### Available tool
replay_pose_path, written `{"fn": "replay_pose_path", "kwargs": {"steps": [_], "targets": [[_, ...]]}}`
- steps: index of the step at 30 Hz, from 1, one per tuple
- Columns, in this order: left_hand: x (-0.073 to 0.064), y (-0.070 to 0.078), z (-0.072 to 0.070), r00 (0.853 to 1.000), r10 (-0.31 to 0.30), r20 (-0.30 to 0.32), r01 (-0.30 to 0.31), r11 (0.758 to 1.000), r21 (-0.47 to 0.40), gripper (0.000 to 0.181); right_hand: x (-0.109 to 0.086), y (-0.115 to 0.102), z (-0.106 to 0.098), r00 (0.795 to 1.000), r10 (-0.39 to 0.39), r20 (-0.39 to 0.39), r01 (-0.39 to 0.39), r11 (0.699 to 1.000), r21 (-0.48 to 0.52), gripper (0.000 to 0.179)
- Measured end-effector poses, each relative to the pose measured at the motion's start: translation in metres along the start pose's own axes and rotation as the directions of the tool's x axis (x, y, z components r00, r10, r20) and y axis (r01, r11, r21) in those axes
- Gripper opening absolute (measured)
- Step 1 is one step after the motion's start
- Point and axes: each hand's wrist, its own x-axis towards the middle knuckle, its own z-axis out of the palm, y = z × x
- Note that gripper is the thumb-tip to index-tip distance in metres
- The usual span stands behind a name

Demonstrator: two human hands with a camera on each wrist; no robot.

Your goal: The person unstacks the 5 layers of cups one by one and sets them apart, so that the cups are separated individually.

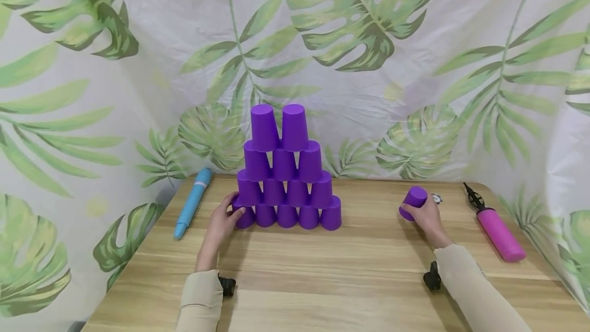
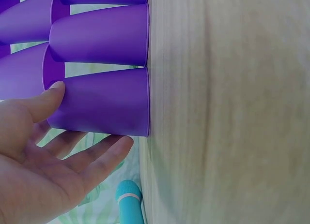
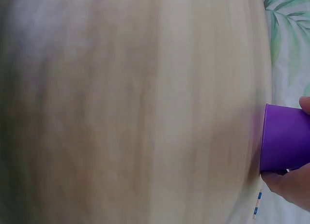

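Purple cups, mouths down, stand as a stepped tower (image 1: 284,164) on the wooden table, with two cups in its top row and three below them. At its lower left corner my left hand (image 1: 224,218) is beside the end cup (image 2: 101,100). The left thumb (image 2: 54,94) lies at that cup's upper end, while the other fingers extend loosely along its outer side. Over to the right, my right hand (image 1: 425,218) grips a single purple cup (image 1: 416,196) between thumb and fingers. That cup's rim (image 3: 264,137) is right at the tabletop in the right wrist view.
A blue cylindrical pump (image 1: 193,204) lies left of the tower. A pink hand pump (image 1: 500,234) with a black nozzle lies at the right edge. Behind my right hand is a small white object (image 1: 437,199). A leaf-print curtain (image 1: 359,91) hangs behind the table (image 1: 322,281).
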Motion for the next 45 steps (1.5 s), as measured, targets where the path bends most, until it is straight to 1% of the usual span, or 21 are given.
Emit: {"fn": "replay_pose_path", "kwargs": {"steps": [3, 4, 6, 8, 9, 13, 15, 18, 20, 22, 24, 25, 27, 29, 30, 32, 36, 39, 41, 43, 45], "targets": [[0.0, 0.0, 0.001, 1.0, 0.013, -0.001, -0.013, 1.0, 0.0, 0.052, -0.001, -0.003, -0.002, 0.997, -0.041, -0.059, 0.042, 0.999, 0.018, 0.083], [0.001, -0.001, 0.001, 1.0, 0.016, 0.001, -0.016, 1.0, 0.0, 0.051, -0.003, -0.006, -0.002, 0.994, -0.068, -0.089, 0.071, 0.997, 0.024, 0.085], [0.001, -0.001, 0.0, 1.0, 0.018, 0.007, -0.018, 1.0, -0.001, 0.052, -0.006, -0.014, -0.002, 0.978, -0.141, -0.155, 0.146, 0.989, 0.021, 0.089], [0.002, -0.001, 0.0, 1.0, 0.007, 0.01, -0.007, 1.0, -0.006, 0.052, -0.01, -0.026, -0.001, 0.952, -0.221, -0.212, 0.227, 0.974, 0.007, 0.091], [0.002, -0.001, -0.001, 1.0, 0.001, 0.01, -0.001, 1.0, -0.009, 0.052, -0.011, -0.034, 0.0, 0.935, -0.263, -0.237, 0.27, 0.963, -0.003, 0.09], [0.005, -0.001, -0.003, 1.0, -0.011, 0.018, 0.011, 1.0, -0.008, 0.053, -0.016, -0.071, 0.004, 0.86, -0.405, -0.309, 0.425, 0.905, -0.002, 0.082], [0.005, -0.001, -0.004, 1.0, -0.012, 0.026, 0.012, 1.0, 0.005, 0.053, -0.017, -0.091, 0.007, 0.832, -0.454, -0.319, 0.489, 0.872, 0.034, 0.078], [0.003, -0.002, -0.003, 0.999, -0.018, 0.03, 0.018, 0.999, 0.027, 0.053, -0.02, -0.123, 0.013, 0.82, -0.504, -0.27, 0.544, 0.833, 0.097, 0.077], [0.001, -0.002, -0.003, 0.999, -0.025, 0.027, 0.024, 0.999, 0.035, 0.053, -0.027, -0.15, 0.018, 0.822, -0.528, -0.213, 0.561, 0.814, 0.148, 0.075], [-0.001, -0.002, -0.002, 0.999, -0.029, 0.02, 0.029, 0.999, 0.037, 0.053, -0.035, -0.179, 0.023, 0.81, -0.564, -0.161, 0.586, 0.79, 0.182, 0.074], [-0.002, -0.001, -0.001, 0.999, -0.03, 0.012, 0.029, 0.999, 0.035, 0.053, -0.044, -0.209, 0.031, 0.786, -0.607, -0.12, 0.618, 0.757, 0.215, 0.073], [-0.002, -0.001, -0.001, 0.999, -0.03, 0.009, 0.03, 0.999, 0.033, 0.052, -0.049, -0.222, 0.035, 0.776, -0.623, -0.099, 0.628, 0.747, 0.221, 0.073], [-0.001, 0.0, 0.0, 1.0, -0.031, 0.005, 0.031, 0.999, 0.032, 0.053, -0.052, -0.243, 0.045, 0.745, -0.663, -0.065, 0.657, 0.715, 0.239, 0.075], [-0.001, 0.0, 0.0, 0.999, -0.035, 0.005, 0.035, 0.999, 0.036, 0.053, -0.051, -0.259, 0.055, 0.727, -0.686, -0.021, 0.666, 0.698, 0.263, 0.077], [0.0, 0.0, 0.0, 0.999, -0.039, 0.008, 0.039, 0.998, 0.039, 0.053, -0.049, -0.266, 0.06, 0.726, -0.687, 0.005, 0.659, 0.698, 0.28, 0.079], [0.001, 0.0, 0.001, 0.999, -0.041, 0.008, 0.041, 0.998, 0.043, 0.053, -0.045, -0.279, 0.069, 0.735, -0.676, 0.062, 0.63, 0.714, 0.305, 0.082], [0.003, 0.0, 0.002, 0.999, -0.035, -0.001, 0.035, 0.999, 0.042, 0.053, -0.04, -0.299, 0.082, 0.77, -0.612, 0.178, 0.544, 0.777, 0.318, 0.088], [0.003, 0.0, 0.001, 1.0, -0.028, -0.014, 0.029, 0.999, 0.042, 0.056, -0.04, -0.308, 0.09, 0.793, -0.564, 0.231, 0.488, 0.815, 0.312, 0.09], [0.003, 0.0, 0.002, 0.999, -0.032, -0.018, 0.033, 0.998, 0.049, 0.058, -0.039, -0.31, 0.094, 0.802, -0.544, 0.248, 0.463, 0.828, 0.317, 0.088], [0.002, 0.0, 0.002, 0.999, -0.044, -0.019, 0.045, 0.998, 0.053, 0.061, -0.039, -0.31, 0.097, 0.806, -0.533, 0.259, 0.448, 0.834, 0.323, 0.086], [0.001, 0.0, 0.002, 0.998, -0.056, -0.019, 0.057, 0.997, 0.053, 0.064, -0.039, -0.31, 0.099, 0.803, -0.533, 0.268, 0.444, 0.834, 0.328, 0.085]]}}
